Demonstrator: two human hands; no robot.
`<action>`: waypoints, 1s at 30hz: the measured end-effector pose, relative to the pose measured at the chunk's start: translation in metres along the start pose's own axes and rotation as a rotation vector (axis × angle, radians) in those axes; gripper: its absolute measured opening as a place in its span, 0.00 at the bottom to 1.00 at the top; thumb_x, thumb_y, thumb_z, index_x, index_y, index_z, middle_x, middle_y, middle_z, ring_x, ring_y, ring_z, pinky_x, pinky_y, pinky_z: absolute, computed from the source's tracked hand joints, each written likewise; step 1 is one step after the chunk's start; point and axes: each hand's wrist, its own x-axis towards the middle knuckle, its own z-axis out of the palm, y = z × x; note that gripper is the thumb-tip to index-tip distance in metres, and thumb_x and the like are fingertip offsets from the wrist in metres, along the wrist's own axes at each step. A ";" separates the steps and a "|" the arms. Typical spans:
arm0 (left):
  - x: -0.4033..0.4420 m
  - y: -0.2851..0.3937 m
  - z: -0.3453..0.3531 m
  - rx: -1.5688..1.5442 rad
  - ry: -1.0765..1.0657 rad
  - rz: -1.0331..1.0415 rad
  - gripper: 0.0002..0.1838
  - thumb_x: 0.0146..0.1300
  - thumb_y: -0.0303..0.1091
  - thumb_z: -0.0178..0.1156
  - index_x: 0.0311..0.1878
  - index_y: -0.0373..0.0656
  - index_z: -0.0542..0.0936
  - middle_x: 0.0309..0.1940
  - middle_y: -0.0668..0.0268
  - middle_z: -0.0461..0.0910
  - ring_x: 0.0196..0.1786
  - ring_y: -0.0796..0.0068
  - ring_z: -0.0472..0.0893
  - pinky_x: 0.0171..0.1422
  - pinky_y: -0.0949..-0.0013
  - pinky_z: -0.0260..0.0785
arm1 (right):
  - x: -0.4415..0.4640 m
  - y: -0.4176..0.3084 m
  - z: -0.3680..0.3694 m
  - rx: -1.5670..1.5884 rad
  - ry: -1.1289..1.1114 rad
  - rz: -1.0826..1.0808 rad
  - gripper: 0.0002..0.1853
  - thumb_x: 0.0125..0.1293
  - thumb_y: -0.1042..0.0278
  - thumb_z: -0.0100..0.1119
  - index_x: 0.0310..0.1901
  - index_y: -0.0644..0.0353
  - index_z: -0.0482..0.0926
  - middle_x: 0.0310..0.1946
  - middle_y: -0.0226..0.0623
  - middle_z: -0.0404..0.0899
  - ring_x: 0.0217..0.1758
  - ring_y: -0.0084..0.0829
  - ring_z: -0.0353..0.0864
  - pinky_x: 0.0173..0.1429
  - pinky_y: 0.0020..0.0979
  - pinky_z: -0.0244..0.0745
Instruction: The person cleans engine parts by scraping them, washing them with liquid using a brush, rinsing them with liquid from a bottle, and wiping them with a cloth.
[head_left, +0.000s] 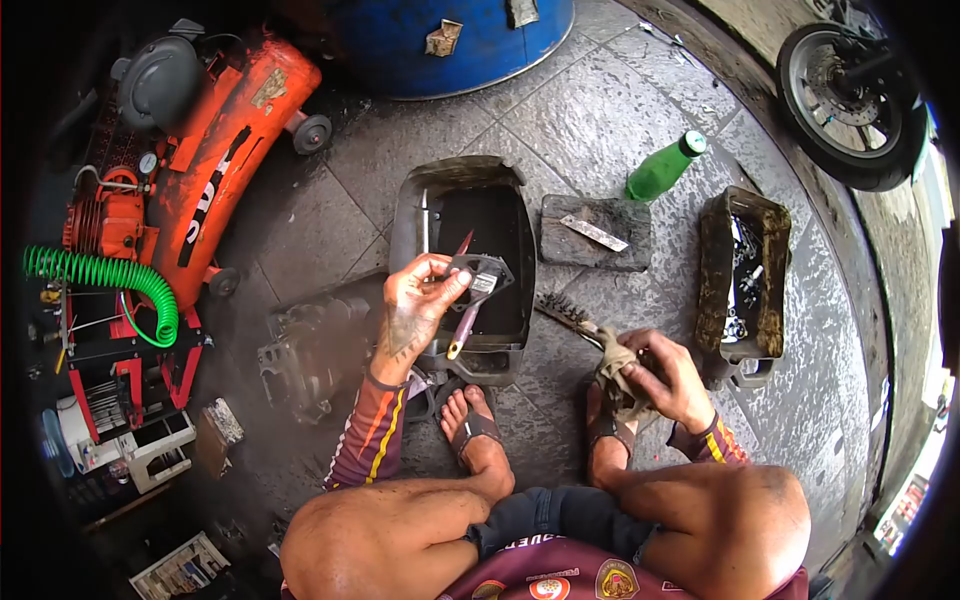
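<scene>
My left hand [420,300] pinches a flat dark plate with an opening [501,270] between thumb and fingers, above a black plastic basin [407,215]. Just below the plate shows the purple handle [465,328] of what looks like a paintbrush, its metal band partly behind the plate. A red pointed tip [466,241] sticks up beyond my fingers. In my right hand [672,378], a crumpled beige rag [617,357] is gripped over the floor near my right foot. A dark bristled brush [567,315] lies beside the rag; whether they touch, I cannot tell.
A dark block [595,250] bearing a light strip and a green bottle [665,168] stand beyond the basin. A grimy tray of small parts [742,275] sits at right. Left are a metal engine casing [305,355] and an orange compressor [225,160]. A blue drum [450,60] stands ahead.
</scene>
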 end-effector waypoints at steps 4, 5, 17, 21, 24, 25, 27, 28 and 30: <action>-0.014 0.025 0.049 0.387 -0.250 0.321 0.08 0.53 0.25 0.70 0.32 0.33 0.80 0.42 0.60 0.81 0.47 0.68 0.81 0.54 0.66 0.72 | 0.024 -0.024 0.013 0.206 0.339 -0.155 0.14 0.61 0.76 0.61 0.49 0.65 0.75 0.51 0.50 0.80 0.57 0.39 0.80 0.63 0.36 0.71; -0.017 0.027 0.060 0.475 -0.312 0.422 0.07 0.52 0.24 0.70 0.32 0.33 0.81 0.45 0.59 0.81 0.50 0.64 0.80 0.56 0.64 0.72 | 0.026 -0.020 0.017 0.049 0.258 -0.095 0.21 0.61 0.75 0.64 0.57 0.64 0.74 0.56 0.50 0.78 0.62 0.42 0.77 0.67 0.38 0.68; -0.014 0.021 0.078 0.054 -0.274 0.391 0.27 0.74 0.54 0.49 0.60 0.39 0.76 0.56 0.61 0.77 0.61 0.68 0.74 0.69 0.63 0.62 | 0.032 -0.001 0.028 0.505 0.375 0.222 0.11 0.64 0.77 0.63 0.49 0.65 0.79 0.40 0.34 0.85 0.42 0.24 0.83 0.48 0.26 0.76; -0.025 -0.011 0.093 -0.316 -0.340 0.048 0.26 0.77 0.48 0.45 0.66 0.36 0.69 0.60 0.61 0.75 0.66 0.71 0.71 0.71 0.64 0.61 | 0.031 -0.027 0.017 0.711 0.676 0.165 0.11 0.67 0.78 0.59 0.50 0.66 0.78 0.41 0.30 0.82 0.43 0.19 0.78 0.50 0.23 0.73; -0.040 -0.037 0.116 -0.409 -0.514 -0.123 0.25 0.77 0.42 0.46 0.70 0.37 0.65 0.64 0.62 0.71 0.68 0.72 0.70 0.75 0.65 0.57 | 0.022 -0.042 0.016 0.782 0.704 0.063 0.15 0.67 0.73 0.61 0.53 0.67 0.76 0.45 0.33 0.81 0.46 0.24 0.79 0.53 0.27 0.74; -0.040 -0.041 0.118 -0.445 -0.556 -0.117 0.26 0.77 0.44 0.44 0.71 0.39 0.64 0.66 0.62 0.70 0.69 0.72 0.68 0.77 0.65 0.55 | 0.020 -0.041 0.016 0.807 0.686 0.021 0.18 0.68 0.70 0.62 0.55 0.68 0.74 0.49 0.36 0.81 0.50 0.27 0.80 0.57 0.30 0.74; -0.050 -0.039 0.124 -0.542 -0.548 -0.436 0.28 0.77 0.48 0.44 0.73 0.42 0.64 0.69 0.63 0.68 0.71 0.71 0.67 0.76 0.63 0.58 | 0.023 -0.039 0.015 0.817 0.713 0.012 0.19 0.68 0.70 0.62 0.58 0.68 0.73 0.50 0.39 0.80 0.51 0.30 0.80 0.57 0.32 0.75; -0.056 -0.043 0.125 -0.545 -0.547 -0.432 0.28 0.77 0.48 0.44 0.73 0.42 0.64 0.69 0.63 0.68 0.71 0.71 0.67 0.76 0.63 0.58 | 0.025 -0.039 0.015 0.800 0.756 -0.026 0.20 0.68 0.70 0.62 0.59 0.68 0.73 0.51 0.40 0.80 0.51 0.30 0.80 0.57 0.33 0.76; -0.065 -0.055 0.127 -0.705 -0.668 -0.690 0.27 0.77 0.47 0.43 0.73 0.47 0.64 0.70 0.64 0.67 0.71 0.71 0.68 0.74 0.61 0.60 | 0.032 -0.036 0.018 0.758 0.815 -0.124 0.16 0.67 0.73 0.62 0.54 0.65 0.75 0.51 0.43 0.79 0.52 0.33 0.80 0.59 0.35 0.75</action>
